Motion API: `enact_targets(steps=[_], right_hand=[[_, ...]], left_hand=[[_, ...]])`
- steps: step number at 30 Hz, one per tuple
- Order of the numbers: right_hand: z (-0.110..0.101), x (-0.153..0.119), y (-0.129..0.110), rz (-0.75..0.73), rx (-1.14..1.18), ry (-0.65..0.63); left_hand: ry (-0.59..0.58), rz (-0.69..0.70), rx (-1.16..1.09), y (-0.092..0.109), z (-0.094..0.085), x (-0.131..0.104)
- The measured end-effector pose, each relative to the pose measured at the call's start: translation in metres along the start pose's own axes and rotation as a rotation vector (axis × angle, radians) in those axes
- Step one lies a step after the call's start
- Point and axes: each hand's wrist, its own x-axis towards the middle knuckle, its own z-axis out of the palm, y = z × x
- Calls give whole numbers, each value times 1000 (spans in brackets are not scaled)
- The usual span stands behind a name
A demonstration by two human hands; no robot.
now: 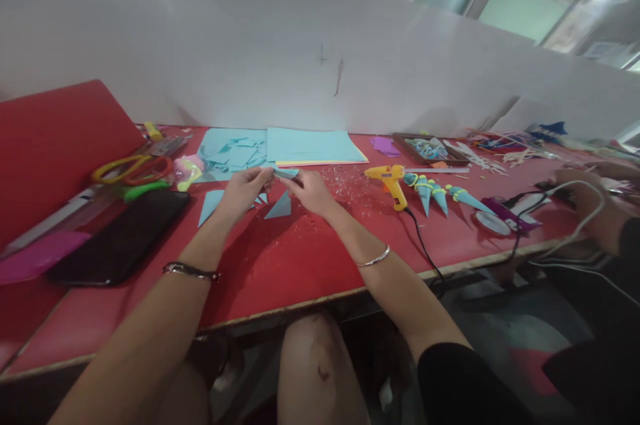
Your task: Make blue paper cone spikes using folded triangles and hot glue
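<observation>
1. Here's the left hand [247,186], fingers curled in, thumb and fingertips pinched on the near end of a small blue paper piece [286,172].
2. And the right hand [314,193] has it too, closed in a pinch on the other end, so the paper sits between the two hands, just above the red table [295,262].
3. Right below, a blue triangle [280,206] lies on the tabletop, with another blue piece [210,204] over by the left wrist.
4. Behind the hands, blue scraps [243,153] lie scattered on a blue sheet, and beside them there's a stack of paper [313,145], blue on top, yellow and pink edges peeking out.
5. Off to the right, a yellow glue gun [391,184] rests near the blue cones [439,195], which have yellow-green trim around their wide ends.
6. Over on the left side, scissors [120,170] with yellow and orange handles lie close to a dark phone [120,238].
7. At far right, another person's hand [583,188] is beside a white cable; its grip I can't make out.
</observation>
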Motion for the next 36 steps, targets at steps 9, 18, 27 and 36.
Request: enact_targets(steps=[9,18,27,36], right_hand=[[-2,0,-5,71,-22,-18],[-1,0,-4,24,20,-25],[-1,0,-6,-33,28,-28],[-2,0,-9,-62,-183,-73]], left_hand=[[-22,56,248,8,1,-5],[-21,139,219,7,3,-7],[-70,9,35,11,5,-8],[-20,17,121,15,4,-8]])
